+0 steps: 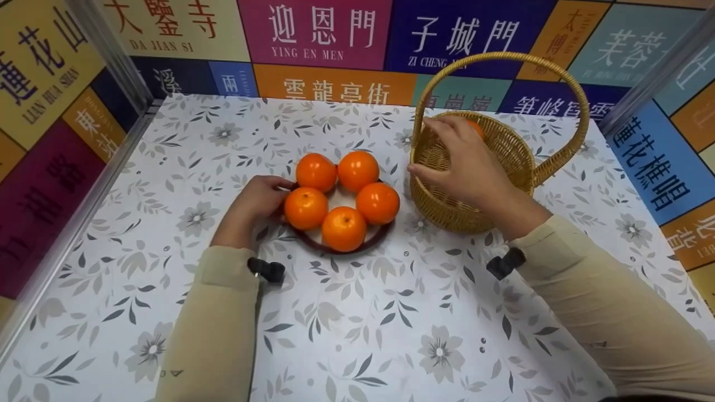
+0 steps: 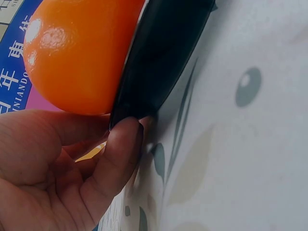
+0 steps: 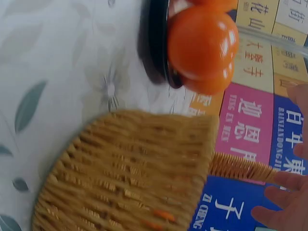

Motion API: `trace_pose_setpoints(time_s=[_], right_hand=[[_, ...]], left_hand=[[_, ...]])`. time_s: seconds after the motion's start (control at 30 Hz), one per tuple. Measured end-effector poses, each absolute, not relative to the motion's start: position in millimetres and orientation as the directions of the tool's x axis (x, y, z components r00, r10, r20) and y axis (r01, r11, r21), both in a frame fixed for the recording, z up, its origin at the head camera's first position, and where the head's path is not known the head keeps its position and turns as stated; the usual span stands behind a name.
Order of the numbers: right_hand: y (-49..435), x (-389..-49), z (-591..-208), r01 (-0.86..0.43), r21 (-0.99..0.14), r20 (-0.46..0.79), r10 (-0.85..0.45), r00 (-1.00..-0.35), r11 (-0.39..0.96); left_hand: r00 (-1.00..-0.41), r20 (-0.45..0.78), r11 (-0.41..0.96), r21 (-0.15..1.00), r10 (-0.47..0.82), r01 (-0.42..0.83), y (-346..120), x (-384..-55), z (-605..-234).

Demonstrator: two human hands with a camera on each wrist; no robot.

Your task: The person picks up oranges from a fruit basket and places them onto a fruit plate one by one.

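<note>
Several oranges (image 1: 344,229) sit in a ring on a dark-rimmed plate (image 1: 357,245) with a pale middle. At the plate's left edge my left hand (image 1: 254,204) pinches the rim. The left wrist view shows its thumb under the dark plate (image 2: 161,53), with an orange (image 2: 82,57) just above the fingers. My right hand (image 1: 472,162) is over the mouth of a wicker basket (image 1: 463,215), fingers spread and holding nothing. Inside the basket, an orange (image 1: 476,129) is partly hidden behind that hand. In the right wrist view, the fingers (image 3: 284,202) are at the right edge, beside the basket (image 3: 120,168).
The basket's tall handle (image 1: 581,100) arches above it and leans out to the right. A white floral cloth (image 1: 346,335) covers the table. Printed panels (image 1: 324,33) with large characters stand along the back and both sides, with metal posts (image 1: 106,56) at the corners.
</note>
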State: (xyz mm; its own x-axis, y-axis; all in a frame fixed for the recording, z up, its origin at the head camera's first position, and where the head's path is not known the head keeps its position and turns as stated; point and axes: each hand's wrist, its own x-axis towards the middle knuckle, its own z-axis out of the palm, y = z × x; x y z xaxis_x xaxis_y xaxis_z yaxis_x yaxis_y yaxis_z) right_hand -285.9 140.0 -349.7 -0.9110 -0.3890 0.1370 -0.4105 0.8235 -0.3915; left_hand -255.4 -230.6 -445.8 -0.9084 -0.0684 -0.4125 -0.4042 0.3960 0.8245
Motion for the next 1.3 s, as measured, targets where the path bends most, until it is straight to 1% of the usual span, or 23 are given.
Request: trace_pose_setpoints(time_s=[0.17,0.43,0.7,0.93,1.1,1.3], right_hand=[[149,-300,-345,-0.331,-0.437,0.085,-0.328,-0.941,0.836],[168,-332,-345,-0.224,-0.464,0.032,-0.236,-0.971,0.857],[179,-354,-343,-0.151,-0.502,-0.019,-0.185,-0.983,0.852],[178,-368,-340,-0.117,-0.502,-0.058,-0.168,-0.984,0.857],[183,-380,-343,-0.091,-0.504,-0.082,-0.152,-0.985,0.859],[190,-388,-353,0.000,-0.558,-0.158,-0.106,-0.982,0.830]], left_hand=[[-0.909,-0.413,0.394,0.826,-0.063,-0.403,-231,-256,-446],[-0.895,-0.442,0.304,0.845,-0.067,-0.440,-230,-255,-445],[-0.895,-0.442,0.341,0.833,-0.068,-0.437,-232,-256,-444],[-0.909,-0.413,0.409,0.820,-0.061,-0.400,-233,-256,-446],[-0.916,-0.398,0.407,0.828,-0.058,-0.386,-233,-257,-448],[-0.911,-0.407,0.390,0.831,-0.059,-0.397,-232,-258,-448]])
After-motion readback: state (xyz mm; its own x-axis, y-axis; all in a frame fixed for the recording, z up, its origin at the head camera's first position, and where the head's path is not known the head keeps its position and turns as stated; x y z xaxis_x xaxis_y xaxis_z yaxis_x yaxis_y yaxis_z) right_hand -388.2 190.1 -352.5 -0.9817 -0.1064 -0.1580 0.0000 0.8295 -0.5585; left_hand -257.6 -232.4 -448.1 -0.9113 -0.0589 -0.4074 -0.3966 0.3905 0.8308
